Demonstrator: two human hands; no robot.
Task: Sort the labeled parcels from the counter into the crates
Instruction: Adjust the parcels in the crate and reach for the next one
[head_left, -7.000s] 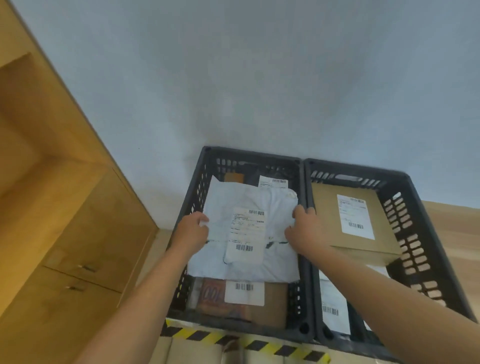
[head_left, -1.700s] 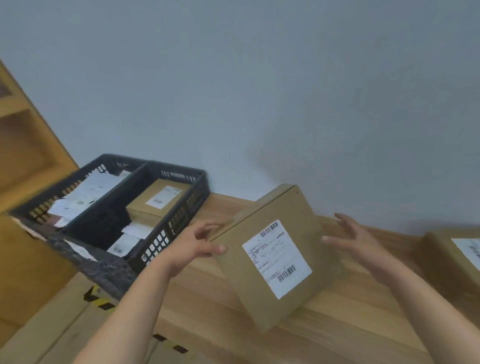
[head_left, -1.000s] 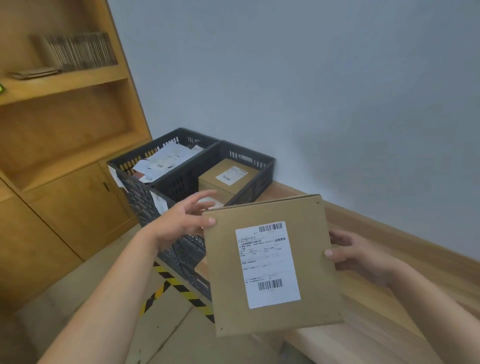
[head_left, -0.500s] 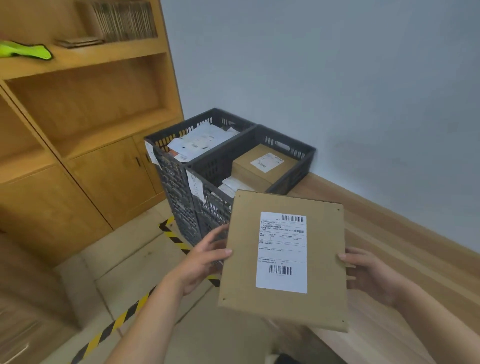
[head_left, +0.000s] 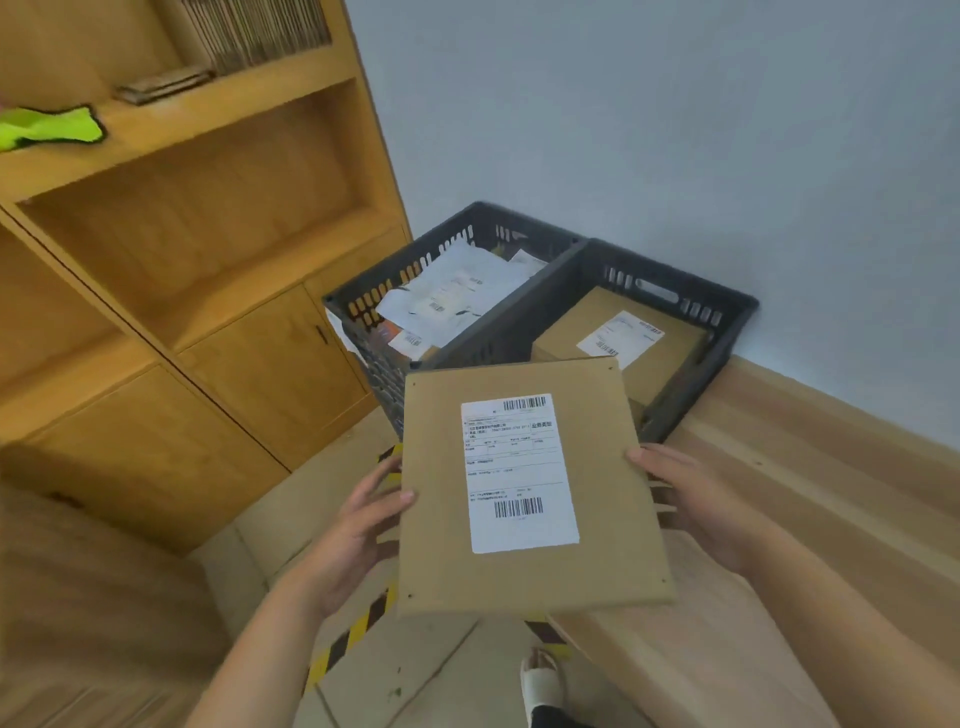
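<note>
I hold a flat brown cardboard parcel (head_left: 436, 519) with a white barcode label facing up, in front of me. My left hand (head_left: 358, 530) grips its left edge and my right hand (head_left: 696, 504) grips its right edge. Beyond it stand two dark plastic crates side by side. The left crate (head_left: 363, 296) holds white mailer bags with labels. The right crate (head_left: 727, 312) holds a brown labeled box (head_left: 571, 332). The parcel's far edge overlaps the near rim of the right crate in view.
A wooden counter (head_left: 810, 493) runs along the grey wall on the right. A wooden shelf unit with cabinet doors (head_left: 218, 332) stands on the left, with a green cloth (head_left: 47, 130) on a shelf. Yellow-black floor tape (head_left: 353, 634) and my shoe (head_left: 540, 686) are below.
I picked the brown parcel off the counter with both hands and turned left with it toward the crates. The crates now lie straight ahead and closer.
</note>
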